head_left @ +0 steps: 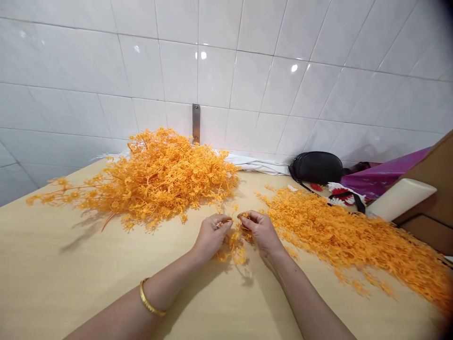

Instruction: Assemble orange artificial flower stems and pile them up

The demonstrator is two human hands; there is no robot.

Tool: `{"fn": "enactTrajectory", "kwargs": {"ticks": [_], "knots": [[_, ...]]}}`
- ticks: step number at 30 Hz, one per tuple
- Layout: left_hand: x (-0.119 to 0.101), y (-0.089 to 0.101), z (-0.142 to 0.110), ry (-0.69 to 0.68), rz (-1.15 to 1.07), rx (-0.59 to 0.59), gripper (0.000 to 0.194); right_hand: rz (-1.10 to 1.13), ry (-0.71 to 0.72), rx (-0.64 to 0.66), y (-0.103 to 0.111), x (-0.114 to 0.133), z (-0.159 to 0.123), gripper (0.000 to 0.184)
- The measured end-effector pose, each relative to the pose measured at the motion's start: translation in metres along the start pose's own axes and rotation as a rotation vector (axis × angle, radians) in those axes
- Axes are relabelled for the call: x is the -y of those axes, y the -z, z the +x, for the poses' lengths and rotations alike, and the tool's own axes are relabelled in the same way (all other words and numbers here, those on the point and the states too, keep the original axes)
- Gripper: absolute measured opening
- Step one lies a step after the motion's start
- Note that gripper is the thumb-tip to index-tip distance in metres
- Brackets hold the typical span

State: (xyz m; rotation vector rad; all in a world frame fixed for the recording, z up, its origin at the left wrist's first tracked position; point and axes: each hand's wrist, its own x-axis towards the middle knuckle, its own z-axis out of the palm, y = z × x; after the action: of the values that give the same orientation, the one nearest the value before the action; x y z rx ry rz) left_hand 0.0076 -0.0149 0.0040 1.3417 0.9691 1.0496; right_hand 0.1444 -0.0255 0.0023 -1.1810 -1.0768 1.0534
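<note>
My left hand [212,234] and my right hand [258,231] sit close together over the pale wooden table [71,264], with fingertips pinching a small orange plastic sprig [231,246] that hangs down between them. Its exact grip is partly hidden by my fingers. Behind my left hand lies a large heap of orange plastic foliage stems [159,179]. To the right of my right hand spreads a wide layer of cut orange sprigs [339,236]. A gold bangle [151,297] circles my left wrist.
A white tiled wall [226,75] with a metal bracket [196,123] rises behind the table. Along it lie a white cloth [255,164], a black bag [316,167], a red-and-white patterned item [339,193] and a purple sheet [382,172]. A cardboard box [430,189] stands far right.
</note>
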Motion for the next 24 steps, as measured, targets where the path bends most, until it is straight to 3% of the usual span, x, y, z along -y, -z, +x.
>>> {"fn": "enactTrajectory", "kwargs": {"ticks": [7, 13, 15, 19, 20, 21, 24], "knots": [[0.0, -0.001, -0.003, -0.152, 0.055, 0.023, 0.015, -0.173, 0.127, 0.019, -0.007, -0.007, -0.004, 0.023], [0.001, -0.002, 0.0, -0.056, 0.05, 0.087, 0.023, -0.024, 0.066, -0.038, -0.007, -0.01, 0.0, 0.027], [0.002, -0.001, 0.0, -0.053, 0.07, 0.119, 0.025, 0.004, 0.037, -0.177, 0.004, -0.006, 0.005, 0.025], [0.005, 0.003, -0.001, 0.02, 0.08, 0.142, 0.026, 0.162, -0.056, -0.65, 0.037, 0.011, 0.013, 0.02], [0.006, 0.003, -0.001, 0.038, 0.078, 0.139, 0.026, 0.2, -0.038, -0.683, 0.042, 0.015, 0.014, 0.02], [0.008, 0.004, -0.001, 0.044, 0.077, 0.136, 0.026, 0.224, -0.011, -0.66, 0.045, 0.018, 0.014, 0.019], [0.011, 0.004, 0.0, 0.023, 0.106, 0.131, 0.024, 0.196, -0.006, -0.416, 0.039, 0.021, 0.009, 0.025]]}}
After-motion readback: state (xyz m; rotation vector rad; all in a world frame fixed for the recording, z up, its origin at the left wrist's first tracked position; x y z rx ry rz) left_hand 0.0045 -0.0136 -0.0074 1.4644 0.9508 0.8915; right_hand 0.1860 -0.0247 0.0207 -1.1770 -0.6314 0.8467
